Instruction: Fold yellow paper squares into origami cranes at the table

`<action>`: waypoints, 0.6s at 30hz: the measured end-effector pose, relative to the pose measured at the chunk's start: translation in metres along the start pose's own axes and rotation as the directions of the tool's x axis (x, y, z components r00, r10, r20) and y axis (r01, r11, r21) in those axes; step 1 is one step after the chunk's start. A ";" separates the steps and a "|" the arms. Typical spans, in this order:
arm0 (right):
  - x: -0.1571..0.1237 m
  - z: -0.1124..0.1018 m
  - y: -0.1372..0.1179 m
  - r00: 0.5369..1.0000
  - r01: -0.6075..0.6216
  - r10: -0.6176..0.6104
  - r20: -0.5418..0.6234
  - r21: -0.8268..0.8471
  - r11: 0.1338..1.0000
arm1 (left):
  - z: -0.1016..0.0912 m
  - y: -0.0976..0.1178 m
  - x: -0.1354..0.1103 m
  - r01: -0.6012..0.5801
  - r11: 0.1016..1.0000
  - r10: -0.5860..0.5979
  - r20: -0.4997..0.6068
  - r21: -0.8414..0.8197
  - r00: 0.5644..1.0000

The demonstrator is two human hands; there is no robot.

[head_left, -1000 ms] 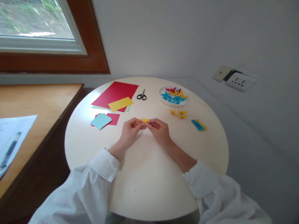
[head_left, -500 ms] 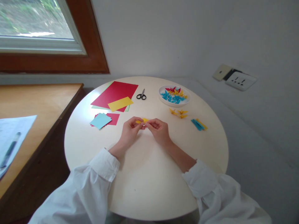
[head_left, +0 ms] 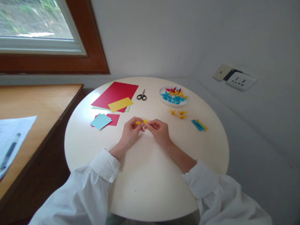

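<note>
Between my two hands, over the middle of the round table, is a small piece of folded yellow paper (head_left: 145, 121). My left hand (head_left: 131, 129) pinches its left side, and my right hand (head_left: 159, 130) pinches it from the right. Fingers cover most of the paper, so its exact shape is hidden. Just beyond my right hand sit a few yellow paper cranes (head_left: 182, 114). To the left of my left hand lies a stack of light blue and red paper squares (head_left: 100, 121).
A white round table (head_left: 150, 187) bears black-handled scissors (head_left: 142, 95), large red sheets (head_left: 114, 93) with a yellow strip (head_left: 120, 104), a white dish (head_left: 161, 98) of paper cranes, and folded blue and yellow strips (head_left: 198, 125). A wooden desk (head_left: 47, 103) stands at left.
Both hands stay in nearly the same place, with only slight finger movement on the yellow paper. Everything else lies as before.
</note>
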State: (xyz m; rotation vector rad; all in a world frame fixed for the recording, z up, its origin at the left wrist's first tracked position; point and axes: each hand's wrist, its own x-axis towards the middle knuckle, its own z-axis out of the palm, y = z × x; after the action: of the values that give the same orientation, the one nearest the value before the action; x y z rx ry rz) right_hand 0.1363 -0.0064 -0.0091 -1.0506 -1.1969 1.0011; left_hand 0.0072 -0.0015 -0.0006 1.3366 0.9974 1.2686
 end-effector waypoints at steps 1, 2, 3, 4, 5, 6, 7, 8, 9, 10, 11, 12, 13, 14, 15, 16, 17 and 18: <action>0.000 0.000 0.000 1.000 -0.006 0.006 0.001 0.000 1.000 | 0.000 0.000 0.000 0.002 1.000 -0.002 -0.001 0.003 1.000; 0.000 0.000 -0.001 1.000 -0.011 0.011 0.002 0.001 1.000 | 0.000 0.000 0.000 0.003 1.000 -0.003 -0.002 0.004 1.000; 0.000 0.000 -0.001 1.000 -0.016 0.016 0.002 0.002 1.000 | 0.000 0.001 0.000 0.003 1.000 -0.003 -0.002 0.005 1.000; 0.000 0.000 -0.001 1.000 -0.019 0.019 0.003 0.003 1.000 | 0.000 0.001 0.000 0.002 1.000 -0.002 -0.002 0.005 1.000; 0.000 0.000 -0.001 1.000 -0.022 0.022 0.005 0.005 1.000 | 0.000 0.001 0.000 -0.001 1.000 0.001 -0.003 0.003 1.000; 0.000 0.000 0.000 1.000 -0.023 0.023 0.009 0.006 1.000 | 0.000 0.001 -0.001 -0.002 1.000 0.002 -0.003 0.001 1.000; 0.000 0.000 0.000 1.000 -0.022 0.022 0.010 0.009 1.000 | 0.001 0.001 -0.001 -0.003 1.000 0.003 -0.002 0.002 1.000; 0.000 0.000 0.000 1.000 -0.020 0.020 0.010 0.012 1.000 | 0.001 0.001 -0.001 -0.004 1.000 0.004 0.000 0.004 1.000; 0.000 0.000 0.001 1.000 -0.017 0.017 0.009 0.015 1.000 | 0.001 0.001 -0.001 -0.004 1.000 0.004 0.002 0.006 1.000; 0.000 0.000 0.002 1.000 -0.014 0.014 0.007 0.017 1.000 | 0.001 0.002 -0.001 -0.004 1.000 0.004 0.003 0.009 1.000; 0.000 0.000 0.002 1.000 -0.010 0.010 0.006 0.018 1.000 | 0.001 0.002 -0.001 -0.004 1.000 0.004 0.005 0.015 1.000; 0.000 0.000 0.003 1.000 -0.008 0.008 0.008 0.016 1.000 | 0.001 0.002 -0.001 -0.004 1.000 0.003 0.004 0.022 1.000; 0.000 0.000 0.003 1.000 -0.005 0.005 0.011 0.012 1.000 | 0.001 0.002 -0.001 -0.002 1.000 0.002 0.003 0.026 1.000; 0.000 0.000 0.003 1.000 -0.003 0.003 0.019 0.005 1.000 | 0.001 0.003 -0.002 0.001 1.000 -0.001 0.001 0.030 1.000; 0.000 -0.001 0.003 1.000 -0.003 0.003 0.030 -0.001 1.000 | 0.001 0.003 -0.002 0.003 0.999 -0.003 -0.002 0.032 1.000; 0.000 -0.001 0.003 0.999 -0.004 0.004 0.042 -0.002 1.000 | 0.001 0.003 -0.002 0.006 1.000 -0.006 -0.003 0.029 1.000; 0.000 -0.001 0.003 0.998 -0.007 0.006 0.055 0.007 1.000 | 0.001 0.003 -0.002 0.009 1.000 -0.009 -0.003 0.020 1.000; 0.000 -0.001 0.003 0.998 -0.011 0.009 0.068 0.023 1.000 | 0.001 0.003 -0.002 0.011 1.000 -0.011 -0.002 0.007 1.000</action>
State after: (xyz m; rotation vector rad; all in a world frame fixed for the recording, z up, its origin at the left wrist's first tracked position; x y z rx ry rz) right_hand 0.1368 -0.0058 -0.0116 -1.0123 -1.2338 1.0638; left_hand 0.0075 -0.0043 0.0018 1.3337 1.0103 1.2594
